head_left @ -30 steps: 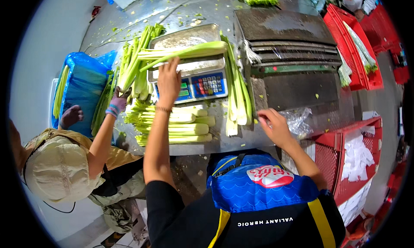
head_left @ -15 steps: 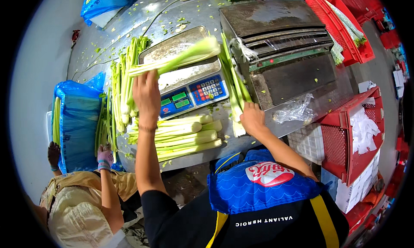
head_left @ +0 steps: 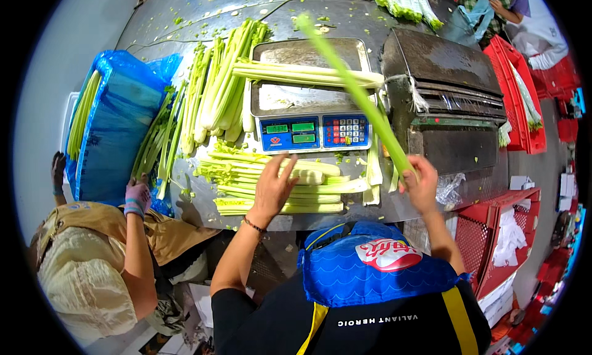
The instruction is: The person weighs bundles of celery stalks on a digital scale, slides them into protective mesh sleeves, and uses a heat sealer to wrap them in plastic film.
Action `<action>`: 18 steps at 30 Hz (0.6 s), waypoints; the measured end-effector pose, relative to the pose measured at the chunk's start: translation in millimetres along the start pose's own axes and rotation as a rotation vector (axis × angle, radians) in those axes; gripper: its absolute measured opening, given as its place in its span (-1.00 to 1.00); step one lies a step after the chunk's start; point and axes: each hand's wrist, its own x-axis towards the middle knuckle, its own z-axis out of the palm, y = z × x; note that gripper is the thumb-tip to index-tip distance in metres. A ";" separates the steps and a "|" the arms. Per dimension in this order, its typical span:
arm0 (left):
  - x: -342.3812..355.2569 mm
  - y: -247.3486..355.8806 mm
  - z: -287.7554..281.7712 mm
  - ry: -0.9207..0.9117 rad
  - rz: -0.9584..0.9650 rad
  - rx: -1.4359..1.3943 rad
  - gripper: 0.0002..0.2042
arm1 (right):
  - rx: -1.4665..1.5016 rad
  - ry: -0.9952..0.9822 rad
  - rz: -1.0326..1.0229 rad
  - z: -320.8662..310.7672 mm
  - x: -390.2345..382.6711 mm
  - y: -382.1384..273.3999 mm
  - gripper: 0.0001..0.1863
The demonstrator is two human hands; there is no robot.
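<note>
My right hand (head_left: 418,181) grips the lower end of a long green celery stalk (head_left: 354,87), which slants up and left over the right side of the scale. My left hand (head_left: 275,186), fingers apart and open, is over the lower pile of celery (head_left: 237,185), below the display of the blue-and-silver digital scale (head_left: 290,133). A pale celery bunch (head_left: 266,69) lies across the scale's tray (head_left: 290,98). Upright bunches (head_left: 222,80) lie left of the scale, and more celery lies partly hidden at its right.
A dark wrapping machine (head_left: 447,71) stands right of the scale on the steel table (head_left: 203,3). A co-worker's gloved hand (head_left: 137,196) is beside a blue-lined crate (head_left: 108,139). Red crates (head_left: 519,138) line the right; another person (head_left: 505,9) stands at upper right; wrapped vegetables (head_left: 404,3) lie behind.
My right hand has taken hold of a stalk from right of the scale and raised it rightward. My left hand has left the bunch on the scale and moved down toward the lower pile.
</note>
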 end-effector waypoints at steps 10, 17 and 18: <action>148.6 -64.9 -61.8 0.117 0.259 0.298 -0.73 | -0.081 -0.565 0.099 12.6 172.4 -58.5 -0.36; 199.3 -92.0 -54.4 0.183 0.256 0.313 -0.80 | -0.963 -0.275 -0.517 26.6 230.8 -28.3 -0.57; 203.4 -97.1 -52.3 0.178 0.234 0.310 -0.83 | -0.957 -0.283 -0.444 29.0 234.5 -27.6 -0.59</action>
